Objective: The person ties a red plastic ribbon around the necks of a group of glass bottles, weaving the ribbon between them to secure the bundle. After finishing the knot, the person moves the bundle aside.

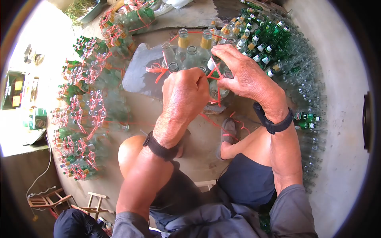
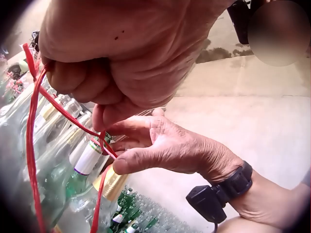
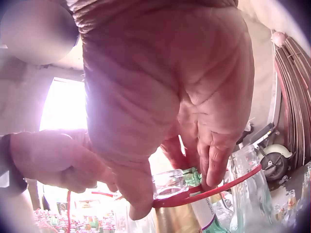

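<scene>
Left hand (image 1: 184, 93): fisted tight round the red string (image 2: 30, 145), holding it taut
Right hand (image 1: 244, 73): thumb and forefinger pinching the same string at the necks
Bottle cluster (image 1: 186, 53): upright on the floor at 12 o'clock, just beyond my knuckles
Key relation: string runs 9-to-3 between my hands across the necks; the right one is nearer, touching glass
Around: tied bundles (image 1: 85, 115) at 9 o'clock, loose green bottles (image 1: 274, 39) at 2 o'clock
</scene>
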`<state>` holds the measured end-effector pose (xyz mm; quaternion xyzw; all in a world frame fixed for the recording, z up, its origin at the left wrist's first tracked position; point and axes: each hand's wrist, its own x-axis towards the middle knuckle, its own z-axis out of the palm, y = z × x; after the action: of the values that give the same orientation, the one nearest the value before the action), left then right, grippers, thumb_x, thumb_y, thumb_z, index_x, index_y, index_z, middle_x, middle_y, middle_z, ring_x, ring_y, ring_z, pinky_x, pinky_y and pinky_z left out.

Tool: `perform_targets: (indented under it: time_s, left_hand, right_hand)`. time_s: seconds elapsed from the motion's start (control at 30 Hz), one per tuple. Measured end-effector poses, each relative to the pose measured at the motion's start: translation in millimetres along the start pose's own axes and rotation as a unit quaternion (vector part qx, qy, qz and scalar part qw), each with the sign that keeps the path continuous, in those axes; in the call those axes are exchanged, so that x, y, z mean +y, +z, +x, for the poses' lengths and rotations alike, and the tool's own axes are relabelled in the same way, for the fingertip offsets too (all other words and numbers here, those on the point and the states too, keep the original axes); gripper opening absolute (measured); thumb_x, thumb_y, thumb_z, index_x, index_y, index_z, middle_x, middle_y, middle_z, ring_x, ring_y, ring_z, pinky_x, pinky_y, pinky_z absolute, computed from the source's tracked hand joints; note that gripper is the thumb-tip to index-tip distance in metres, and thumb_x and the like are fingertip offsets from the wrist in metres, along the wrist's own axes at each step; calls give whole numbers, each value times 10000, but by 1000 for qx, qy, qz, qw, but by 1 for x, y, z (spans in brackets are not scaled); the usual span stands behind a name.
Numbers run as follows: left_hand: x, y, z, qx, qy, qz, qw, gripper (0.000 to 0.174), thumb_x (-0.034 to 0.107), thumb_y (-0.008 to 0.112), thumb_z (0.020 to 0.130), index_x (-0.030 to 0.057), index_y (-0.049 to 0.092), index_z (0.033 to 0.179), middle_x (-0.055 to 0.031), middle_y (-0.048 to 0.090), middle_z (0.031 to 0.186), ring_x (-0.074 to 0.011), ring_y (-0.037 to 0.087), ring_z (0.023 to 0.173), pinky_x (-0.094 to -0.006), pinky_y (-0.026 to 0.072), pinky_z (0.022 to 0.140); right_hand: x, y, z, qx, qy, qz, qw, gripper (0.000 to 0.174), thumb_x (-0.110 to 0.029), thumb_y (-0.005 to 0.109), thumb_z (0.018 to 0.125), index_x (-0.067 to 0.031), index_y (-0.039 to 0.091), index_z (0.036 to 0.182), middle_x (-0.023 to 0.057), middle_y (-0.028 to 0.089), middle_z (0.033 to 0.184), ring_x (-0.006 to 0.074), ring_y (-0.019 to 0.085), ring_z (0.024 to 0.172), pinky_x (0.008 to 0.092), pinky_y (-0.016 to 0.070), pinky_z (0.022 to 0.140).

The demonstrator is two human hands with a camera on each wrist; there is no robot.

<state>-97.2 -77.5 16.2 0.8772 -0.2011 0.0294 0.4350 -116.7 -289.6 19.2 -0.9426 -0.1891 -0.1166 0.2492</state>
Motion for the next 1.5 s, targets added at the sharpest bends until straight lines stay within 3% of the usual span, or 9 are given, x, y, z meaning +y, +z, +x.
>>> perform_targets:
  time_s: [0.23, 0.3, 0.53, 0.6, 0.83, 1.2, 1.5]
  left_hand:
    - [0, 0, 17, 4, 51, 22, 998, 151, 109, 651, 865, 23, 709, 755, -239, 660, 698, -466, 682, 696, -523, 546, 639]
    - [-3, 2, 22, 19, 79, 22, 996, 140, 99, 650, 853, 20, 702, 750, -239, 652, 689, -469, 673, 683, -522, 542, 632]
    - [-10, 2, 46, -12, 76, 14, 997, 143, 90, 644, 837, 15, 704, 730, -245, 641, 679, -474, 664, 670, -520, 540, 638]
    - [-11, -2, 53, -56, 59, 70, 994, 160, 145, 719, 904, 14, 806, 934, -150, 705, 684, -159, 653, 582, -343, 520, 595]
    - [0, -12, 69, -112, 19, 92, 989, 196, 213, 759, 873, 51, 829, 958, -159, 721, 720, -211, 682, 607, -377, 536, 621]
    - [-13, -15, 100, -198, 66, 177, 962, 202, 251, 799, 840, 78, 838, 937, -169, 732, 743, -322, 724, 689, -427, 575, 708]
    - [-12, -13, 91, -187, 65, 321, 926, 159, 240, 768, 841, 146, 850, 939, -183, 756, 855, -403, 746, 847, -502, 604, 798]
  right_hand:
    - [-5, -2, 1, 26, -9, 16, 999, 612, -29, 723, 775, 50, 585, 1365, 213, 619, 1348, 428, 635, 1229, 463, 555, 1027]
    - [-7, -5, 2, -35, 40, 31, 998, 787, -27, 826, 743, 26, 534, 1471, 237, 552, 1506, 413, 566, 1379, 443, 501, 1151]
    - [-9, -5, 1, -45, 62, 23, 997, 785, -18, 819, 745, 26, 528, 1473, 241, 553, 1505, 412, 541, 1406, 440, 484, 1171]
    - [-8, -4, 1, -37, 51, 22, 998, 782, -12, 815, 747, 29, 527, 1473, 244, 554, 1502, 414, 536, 1411, 446, 479, 1176]
    - [-6, -3, 0, -31, 44, 26, 998, 747, -2, 808, 753, 34, 538, 1448, 247, 557, 1492, 417, 531, 1413, 452, 474, 1178]
    - [-5, -2, 0, -25, 29, 11, 999, 726, -1, 790, 753, 47, 544, 1435, 237, 561, 1484, 425, 567, 1368, 454, 502, 1137]
    - [-2, -2, 0, -27, 31, 33, 999, 704, -2, 775, 765, 49, 552, 1430, 231, 572, 1477, 418, 580, 1356, 451, 513, 1127]
